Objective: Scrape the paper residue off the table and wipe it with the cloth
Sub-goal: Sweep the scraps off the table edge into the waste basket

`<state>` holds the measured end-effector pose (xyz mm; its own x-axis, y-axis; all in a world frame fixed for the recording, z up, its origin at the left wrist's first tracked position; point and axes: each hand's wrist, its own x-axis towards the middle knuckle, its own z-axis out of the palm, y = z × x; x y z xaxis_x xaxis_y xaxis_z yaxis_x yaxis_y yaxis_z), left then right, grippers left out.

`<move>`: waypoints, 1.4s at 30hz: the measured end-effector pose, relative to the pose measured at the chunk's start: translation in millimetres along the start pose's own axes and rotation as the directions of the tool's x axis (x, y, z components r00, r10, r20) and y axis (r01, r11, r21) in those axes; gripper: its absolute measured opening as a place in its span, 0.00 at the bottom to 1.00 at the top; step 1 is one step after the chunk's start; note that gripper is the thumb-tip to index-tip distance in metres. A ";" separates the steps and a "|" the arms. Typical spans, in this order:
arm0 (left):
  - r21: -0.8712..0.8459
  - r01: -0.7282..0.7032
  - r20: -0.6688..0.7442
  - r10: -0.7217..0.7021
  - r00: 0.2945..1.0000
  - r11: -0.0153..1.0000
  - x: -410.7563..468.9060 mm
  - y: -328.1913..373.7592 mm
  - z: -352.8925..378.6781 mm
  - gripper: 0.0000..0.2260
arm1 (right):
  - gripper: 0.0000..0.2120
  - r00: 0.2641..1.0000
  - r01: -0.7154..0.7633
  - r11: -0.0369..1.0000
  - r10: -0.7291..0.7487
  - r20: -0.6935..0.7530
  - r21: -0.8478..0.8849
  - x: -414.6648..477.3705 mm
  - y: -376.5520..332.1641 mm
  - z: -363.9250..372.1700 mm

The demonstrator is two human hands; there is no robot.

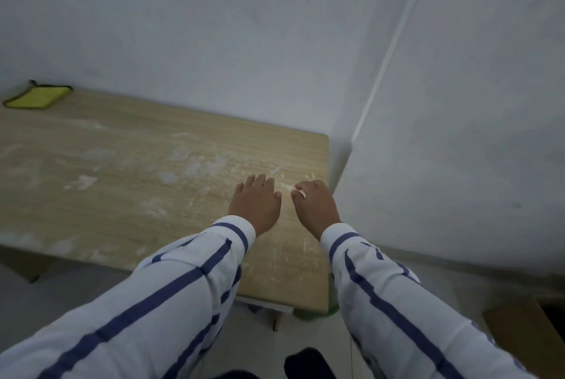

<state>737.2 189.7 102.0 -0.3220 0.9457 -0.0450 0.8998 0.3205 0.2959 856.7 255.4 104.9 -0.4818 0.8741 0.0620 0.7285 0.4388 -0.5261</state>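
Note:
A light wooden table point(91, 219) carries whitish paper residue point(195, 164) in smears and flakes across its top. My left hand point(255, 203) rests palm down on the table near its right end, fingers relaxed and touching the wood. Just to its right, my right hand point(315, 206) has curled fingers, and its thumb and forefinger pinch a small white scrap of paper residue point(301, 194). A yellow cloth point(38, 96) with a dark edge lies at the far left back corner, far from both hands. No scraping tool is in view.
White walls stand right behind and to the right of the table, meeting in a corner with a white conduit point(388, 51). A cardboard box point(532, 329) stands on the floor at the lower right. Something green point(333, 305) sits under the table's right edge.

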 end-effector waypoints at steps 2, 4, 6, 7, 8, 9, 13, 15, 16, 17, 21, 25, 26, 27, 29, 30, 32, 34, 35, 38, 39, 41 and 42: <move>-0.008 0.023 -0.031 -0.024 0.999 1.000 -2.3 -13.1 -13.5 0.22 | 0.16 0.999 0.038 0.999 -0.038 0.003 0.003 7.5 -18.6 -0.5; -0.013 0.044 -0.058 -0.044 0.997 0.999 -2.9 -28.0 -24.8 0.22 | 0.16 0.997 0.079 0.997 -0.079 0.003 0.005 16.6 -36.9 3.2; -0.019 0.062 -0.077 -0.063 0.995 0.998 -1.5 -45.3 -33.8 0.22 | 0.16 0.994 0.105 0.994 -0.105 0.003 0.008 27.0 -55.3 11.8; -0.023 0.073 -0.082 -0.074 0.994 0.997 0.0 -55.0 -37.3 0.22 | 0.16 0.993 0.116 0.993 -0.116 0.006 0.009 32.6 -64.1 18.3; -0.026 0.082 -0.088 -0.084 0.993 0.996 2.0 -65.9 -39.9 0.22 | 0.16 0.992 0.123 0.992 -0.123 0.017 0.011 38.4 -73.5 25.6; -0.029 0.090 -0.092 -0.093 0.991 0.995 4.6 -77.5 -41.8 0.22 | 0.16 0.991 0.128 0.992 -0.129 0.027 0.015 44.0 -82.4 33.8; -0.033 0.114 -0.093 -0.116 0.989 0.993 23.0 -134.4 -46.5 0.22 | 0.16 0.987 0.145 0.989 -0.146 0.061 0.031 70.8 -120.2 75.2; -0.034 0.124 -0.074 -0.126 0.989 0.992 34.8 -168.8 -50.2 0.22 | 0.16 0.986 0.145 0.989 -0.147 0.075 0.029 88.2 -141.9 100.3; -0.030 0.127 -0.063 -0.129 0.990 0.991 41.0 -187.1 -52.7 0.22 | 0.16 0.986 0.143 0.989 -0.144 0.082 0.026 97.9 -153.7 113.5; -0.025 0.128 -0.053 -0.129 0.990 0.991 46.9 -206.2 -55.7 0.22 | 0.16 0.986 0.139 0.990 -0.141 0.087 0.024 107.6 -165.9 127.2; 0.008 0.136 -0.019 -0.136 0.991 0.991 69.6 -284.0 -71.6 0.21 | 0.16 0.987 0.096 0.995 -0.100 0.126 0.041 140.0 -218.8 179.0; 0.027 0.158 0.018 -0.159 0.987 0.987 85.2 -352.5 -87.4 0.22 | 0.16 0.984 0.078 0.995 -0.086 0.159 0.054 161.7 -270.8 218.6; 0.027 0.163 0.024 -0.164 0.986 0.986 88.6 -366.9 -90.7 0.22 | 0.16 0.982 0.077 0.996 -0.085 0.169 0.056 166.2 -282.0 226.9; 0.027 0.170 0.030 -0.170 0.985 0.985 91.2 -379.4 -93.7 0.22 | 0.16 0.980 0.076 0.996 -0.085 0.181 0.056 170.0 -292.1 234.3; 0.011 0.196 0.046 -0.197 0.979 0.980 96.0 -400.9 -98.2 0.22 | 0.16 0.973 0.084 0.995 -0.092 0.209 0.047 177.4 -309.5 247.3; -0.004 0.213 0.047 -0.213 0.976 0.977 98.3 -410.6 -99.6 0.22 | 0.16 0.970 0.095 0.995 -0.101 0.223 0.038 181.5 -317.1 253.0; -0.029 0.244 0.038 -0.243 0.969 0.969 101.5 -427.9 -102.7 0.22 | 0.16 0.963 0.119 0.993 -0.121 0.242 0.021 190.0 -330.2 263.4; -0.064 0.286 0.033 -0.284 0.958 0.956 102.6 -445.1 -106.9 0.22 | 0.16 0.957 0.133 0.991 -0.132 0.260 0.016 198.2 -343.0 272.6; -0.076 0.305 0.026 -0.304 0.952 0.949 102.6 -454.0 -110.0 0.22 | 0.16 0.953 0.144 0.989 -0.143 0.267 0.018 202.5 -350.2 276.8; -0.104 0.344 -0.001 -0.346 0.938 0.933 102.5 -483.3 -119.8 0.22 | 0.16 0.943 0.180 0.983 -0.180 0.280 0.024 214.2 -374.7 291.2; -0.115 0.354 -0.010 -0.358 0.934 0.928 103.2 -494.7 -123.1 0.22 | 0.16 0.939 0.190 0.981 -0.190 0.286 0.029 218.1 -384.0 297.3; -0.136 0.369 -0.033 -0.376 0.926 0.920 108.0 -521.4 -129.5 0.22 | 0.16 0.930 0.219 0.975 -0.220 0.295 0.038 228.2 -405.7 312.6; -0.147 0.376 -0.032 -0.384 0.923 0.915 112.4 -536.3 -133.1 0.22 | 0.16 0.927 0.224 0.974 -0.227 0.298 0.043 233.7 -416.9 321.7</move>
<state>179.2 116.8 65.2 -0.6520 0.7479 -0.1248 0.6590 0.6404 0.3945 283.7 209.7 65.9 -0.7569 0.6492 -0.0756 0.5803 0.6142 -0.5348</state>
